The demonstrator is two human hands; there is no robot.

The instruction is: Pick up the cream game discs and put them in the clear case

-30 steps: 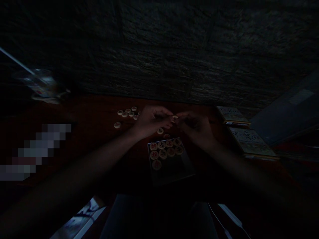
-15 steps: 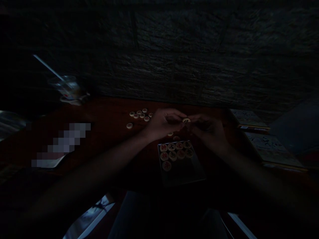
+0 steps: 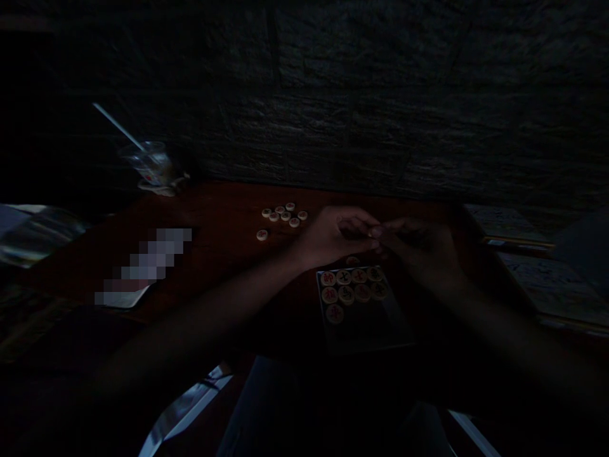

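Observation:
My left hand (image 3: 330, 238) and my right hand (image 3: 423, 251) meet at the fingertips above the table, both pinched closed. The round Chinese chess piece seen between them a moment ago is now hidden by the fingers. Just below the hands lies a shallow square box (image 3: 368, 327) with rows of round chess pieces marked in red and black. Its lower right part shows a dark bare bottom. Another chess piece (image 3: 353, 261) lies beyond the box's far edge, partly in shadow. Left of my left hand, several loose chess pieces (image 3: 285, 216) form a cluster, with one piece (image 3: 262, 235) slightly apart.
A clear cup (image 3: 155, 166) with a straw stands at the table's far left, near the dark stone wall (image 3: 314, 120). A pixelated flat object (image 3: 143, 270) lies on the left of the reddish table (image 3: 214, 206). Two flat printed boxes (image 3: 547, 285) rest at the right.
The view has turned slightly, so everything sits farther right. The chess piece between my fingertips has gone out of sight as the fingers closed around it. The pieces in the box look unchanged.

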